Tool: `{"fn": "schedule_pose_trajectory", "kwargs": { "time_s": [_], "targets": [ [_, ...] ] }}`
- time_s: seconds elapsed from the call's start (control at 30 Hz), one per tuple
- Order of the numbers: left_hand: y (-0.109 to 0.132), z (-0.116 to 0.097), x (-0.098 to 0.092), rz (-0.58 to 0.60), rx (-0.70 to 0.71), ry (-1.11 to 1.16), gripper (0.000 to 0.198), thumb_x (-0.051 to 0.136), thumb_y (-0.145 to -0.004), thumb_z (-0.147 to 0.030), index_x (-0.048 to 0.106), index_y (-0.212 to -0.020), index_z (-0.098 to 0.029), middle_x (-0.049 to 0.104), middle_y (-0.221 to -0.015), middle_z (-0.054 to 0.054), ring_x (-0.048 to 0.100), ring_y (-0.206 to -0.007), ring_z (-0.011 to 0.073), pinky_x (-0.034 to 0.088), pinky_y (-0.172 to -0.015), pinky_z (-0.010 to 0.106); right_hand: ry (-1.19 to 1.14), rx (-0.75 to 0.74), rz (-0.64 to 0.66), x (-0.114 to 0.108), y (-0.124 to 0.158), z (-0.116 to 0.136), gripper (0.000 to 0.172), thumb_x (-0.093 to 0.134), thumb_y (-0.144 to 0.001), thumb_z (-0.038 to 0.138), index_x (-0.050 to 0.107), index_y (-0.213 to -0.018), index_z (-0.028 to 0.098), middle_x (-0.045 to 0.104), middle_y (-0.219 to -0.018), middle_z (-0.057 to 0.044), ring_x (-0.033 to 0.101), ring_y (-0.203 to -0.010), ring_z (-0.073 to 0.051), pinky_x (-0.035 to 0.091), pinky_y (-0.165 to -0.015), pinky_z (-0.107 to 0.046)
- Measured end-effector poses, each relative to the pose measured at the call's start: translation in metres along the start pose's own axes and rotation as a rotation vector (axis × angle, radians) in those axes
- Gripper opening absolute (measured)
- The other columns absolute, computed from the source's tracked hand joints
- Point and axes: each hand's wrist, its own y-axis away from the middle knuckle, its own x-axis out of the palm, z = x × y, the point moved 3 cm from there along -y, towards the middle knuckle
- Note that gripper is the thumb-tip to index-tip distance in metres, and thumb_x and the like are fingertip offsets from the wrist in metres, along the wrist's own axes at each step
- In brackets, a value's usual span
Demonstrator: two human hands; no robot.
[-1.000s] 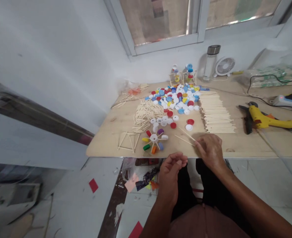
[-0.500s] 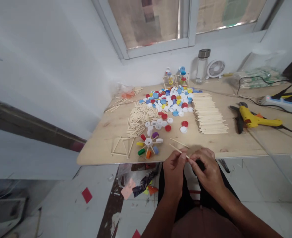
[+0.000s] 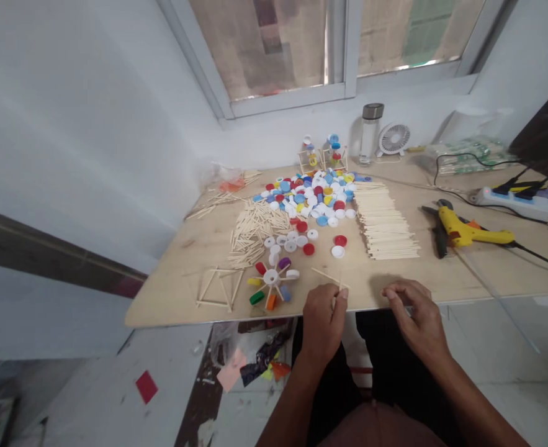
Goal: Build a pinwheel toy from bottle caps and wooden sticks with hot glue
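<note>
1 left grip pinching a stick, right grip spread, orange-filled plastic bag

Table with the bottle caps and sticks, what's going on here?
A person sits at the table. Their left hand pinches a wooden stick at the table's edge, and their right hand rests open nearby. Ahead lie heaped bottle caps, a cap wheel, stacked sticks and a glue gun.

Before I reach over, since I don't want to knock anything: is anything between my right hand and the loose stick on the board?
Nothing visible stands in the way: between your right hand and the loose wooden stick only the board shows. Your left hand is close to the stick's right end.
</note>
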Motion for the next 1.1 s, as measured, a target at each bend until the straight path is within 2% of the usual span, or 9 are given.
{"fn": "schedule_pose_trajectory", "kwargs": {
  "time_s": [0.07, 0.17, 0.4, 0.57, 0.8, 0.9, 1.1],
  "targets": [
    [-0.009, 0.001, 0.005, 0.003, 0.079, -0.102, 0.029, 0.042, -0.090, -0.029, 0.048, -0.063, -0.020, 0.054, -0.064, 0.001, 0.051, -0.068, 0.0165, 0.037, -0.069, 0.030, 0.008, 0.015, 0.008, 0.000, 0.000, -0.005, 0.015, 0.051, -0.089, 0.034, 0.060, -0.085, 0.023, 0.066, -0.082, -0.003, 0.059, -0.084, -0.022, 0.042, -0.082, -0.039],
    [-0.024, 0.003, 0.012, -0.014, 0.115, -0.146, 0.031, 0.040, -0.091, -0.028, 0.044, -0.061, -0.021, 0.054, -0.064, 0.001, 0.051, -0.069, 0.0170, 0.037, -0.070, 0.030, 0.035, -0.011, 0.024, 0.002, 0.001, -0.007, 0.014, 0.051, -0.089, 0.033, 0.060, -0.087, 0.022, 0.066, -0.082, -0.003, 0.059, -0.082, -0.021, 0.043, -0.079, -0.037],
    [-0.046, 0.008, 0.016, -0.057, 0.121, -0.028, 0.030, 0.042, -0.090, -0.029, 0.051, -0.063, -0.021, 0.059, -0.067, 0.003, 0.053, -0.071, 0.0181, 0.037, -0.071, 0.031, 0.132, -0.112, 0.036, 0.005, 0.003, -0.008, 0.012, 0.050, -0.089, 0.030, 0.059, -0.088, 0.022, 0.067, -0.083, -0.004, 0.060, -0.083, -0.022, 0.042, -0.081, -0.039],
    [-0.043, 0.010, 0.017, -0.084, 0.130, 0.116, 0.024, 0.047, -0.088, -0.030, 0.057, -0.068, -0.021, 0.064, -0.078, 0.006, 0.055, -0.080, 0.0207, 0.038, -0.076, 0.033, 0.151, -0.120, 0.034, 0.006, 0.003, -0.010, 0.012, 0.050, -0.089, 0.030, 0.059, -0.087, 0.022, 0.066, -0.082, -0.004, 0.060, -0.083, -0.022, 0.042, -0.081, -0.039],
    [-0.042, 0.013, 0.017, -0.081, 0.114, 0.115, 0.025, 0.047, -0.088, -0.031, 0.057, -0.067, -0.021, 0.060, -0.070, 0.004, 0.053, -0.074, 0.0193, 0.038, -0.073, 0.031, 0.171, -0.141, 0.026, 0.007, 0.003, -0.010, 0.012, 0.050, -0.089, 0.030, 0.058, -0.086, 0.021, 0.066, -0.081, -0.005, 0.059, -0.081, -0.022, 0.042, -0.080, -0.039],
    [-0.039, 0.015, 0.017, -0.081, 0.068, 0.149, 0.025, 0.049, -0.088, -0.033, 0.059, -0.068, -0.020, 0.061, -0.070, 0.004, 0.054, -0.074, 0.0191, 0.039, -0.074, 0.031, 0.174, -0.145, 0.024, 0.006, 0.003, -0.009, 0.012, 0.050, -0.089, 0.029, 0.058, -0.086, 0.021, 0.066, -0.081, -0.005, 0.058, -0.081, -0.022, 0.041, -0.080, -0.039],
    [-0.023, 0.008, 0.013, -0.026, -0.063, 0.388, 0.030, 0.046, -0.089, -0.035, 0.069, -0.081, -0.019, 0.069, -0.081, 0.006, 0.060, -0.079, 0.0194, 0.042, -0.074, 0.030, 0.167, -0.145, 0.015, 0.006, 0.003, -0.010, 0.012, 0.050, -0.089, 0.030, 0.058, -0.086, 0.022, 0.066, -0.082, -0.005, 0.059, -0.083, -0.022, 0.041, -0.081, -0.039]
  ]
}}
